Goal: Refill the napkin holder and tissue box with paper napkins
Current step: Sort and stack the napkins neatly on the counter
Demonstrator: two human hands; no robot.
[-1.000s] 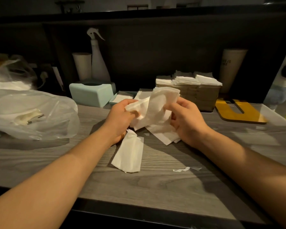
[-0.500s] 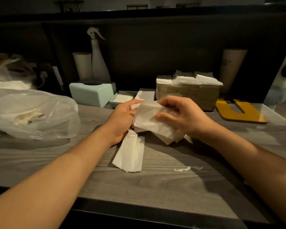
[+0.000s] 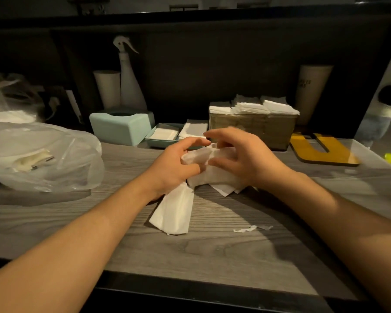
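Observation:
A crumpled bundle of white paper napkins (image 3: 209,172) lies on the grey wooden counter (image 3: 212,240), held between both hands. My left hand (image 3: 174,168) grips its left side with curled fingers. My right hand (image 3: 239,159) curls over its top and right side, motion-blurred. One folded napkin (image 3: 174,213) lies flat below my left hand. Behind stand the teal tissue box (image 3: 120,127) with its open top slot, and a brown napkin holder (image 3: 253,129) topped with stacked white napkins (image 3: 253,106).
A clear plastic bag (image 3: 38,157) sits at the left. A small teal tray (image 3: 163,137) holding napkins stands beside the tissue box. A spray bottle (image 3: 129,80), paper cups (image 3: 312,91), a yellow wooden piece (image 3: 321,150) and torn paper scraps (image 3: 251,228) are around.
The napkin bundle has come down from raised in the air to the counter. My right hand has shifted over its top and both hands have closed in on it.

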